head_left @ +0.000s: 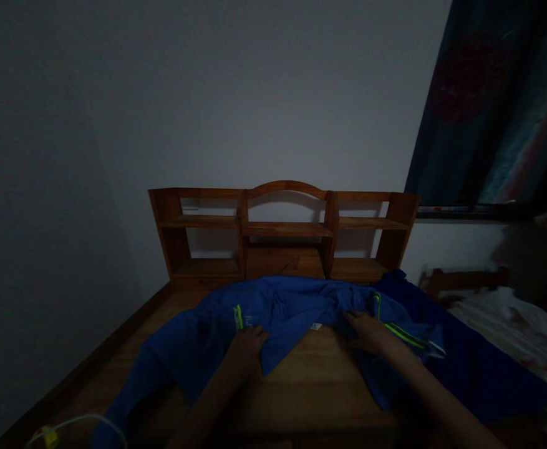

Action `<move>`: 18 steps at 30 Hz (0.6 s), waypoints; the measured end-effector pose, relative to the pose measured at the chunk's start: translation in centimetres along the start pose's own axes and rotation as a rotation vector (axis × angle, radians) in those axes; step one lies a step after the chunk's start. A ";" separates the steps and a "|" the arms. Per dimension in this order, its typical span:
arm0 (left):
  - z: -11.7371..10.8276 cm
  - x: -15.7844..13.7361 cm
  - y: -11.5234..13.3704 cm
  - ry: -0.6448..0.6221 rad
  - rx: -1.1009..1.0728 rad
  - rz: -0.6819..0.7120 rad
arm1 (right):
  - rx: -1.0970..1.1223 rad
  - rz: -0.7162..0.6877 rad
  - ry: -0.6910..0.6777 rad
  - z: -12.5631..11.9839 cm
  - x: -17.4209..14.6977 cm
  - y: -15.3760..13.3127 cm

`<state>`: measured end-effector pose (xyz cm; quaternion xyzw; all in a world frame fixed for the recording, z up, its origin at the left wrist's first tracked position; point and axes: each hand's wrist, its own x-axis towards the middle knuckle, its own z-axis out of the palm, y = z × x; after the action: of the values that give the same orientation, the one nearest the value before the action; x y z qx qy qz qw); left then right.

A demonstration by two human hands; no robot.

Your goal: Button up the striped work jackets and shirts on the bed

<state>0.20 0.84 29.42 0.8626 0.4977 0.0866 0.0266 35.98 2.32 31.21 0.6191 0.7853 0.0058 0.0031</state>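
Observation:
A blue jacket (282, 308) with neon green stripes lies spread across a wooden desk (310, 380). My left hand (247, 346) rests on the jacket's left front panel, fingers curled at its edge near a green stripe. My right hand (369, 330) lies flat on the right front panel, fingers pointing left toward the collar and a small white label (315, 326). One sleeve hangs toward the desk's near left corner, the other drapes off to the right. The room is dim.
A wooden shelf unit (285, 231) stands at the back of the desk against a pale wall. A white cable with a yellow piece (48, 433) lies at the near left. A dark curtain (493, 106) hangs at upper right, above bedding (511, 324).

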 end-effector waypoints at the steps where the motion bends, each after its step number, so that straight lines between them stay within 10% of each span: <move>1: -0.2 0.5 -0.3 0.005 0.033 -0.007 | -0.046 0.026 0.021 0.5 -0.2 -0.4; 9: -7.3 2.5 -3.5 0.143 0.113 -0.266 | -0.270 0.138 0.245 -2.8 -1.0 -0.9; 18: -23.7 3.5 -3.1 0.606 -0.164 -0.256 | 0.077 0.313 0.606 -19.8 0.6 2.6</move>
<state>-4.95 4.44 52.75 0.7231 0.5788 0.3746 -0.0424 38.10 3.40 51.05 0.7018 0.6457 0.1601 -0.2547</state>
